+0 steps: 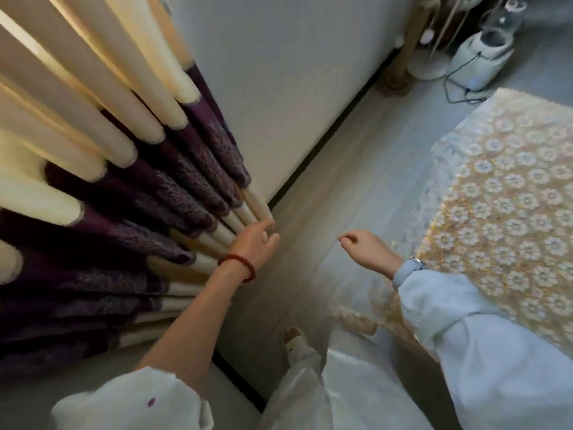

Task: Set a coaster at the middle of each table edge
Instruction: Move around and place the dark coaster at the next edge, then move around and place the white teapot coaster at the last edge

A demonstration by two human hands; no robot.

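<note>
A table under a gold lace cloth with white flowers (508, 212) fills the right side; only its left part shows. No coaster is in view. My left hand (259, 240), with a red bead bracelet at the wrist, reaches out over the floor beside the curtain's hem, fingers apart and holding nothing. My right hand (364, 245) hangs over the floor just left of the table's edge. Its fingers are loosely curled, thumb and forefinger near each other, and I see nothing between them.
A cream and purple pleated curtain (124, 181) hangs at the left against a white wall (279, 72). A white appliance with a black cord (483, 54) stands at the far right by a wooden post (406, 54). My foot (294, 339) is on the pale floor.
</note>
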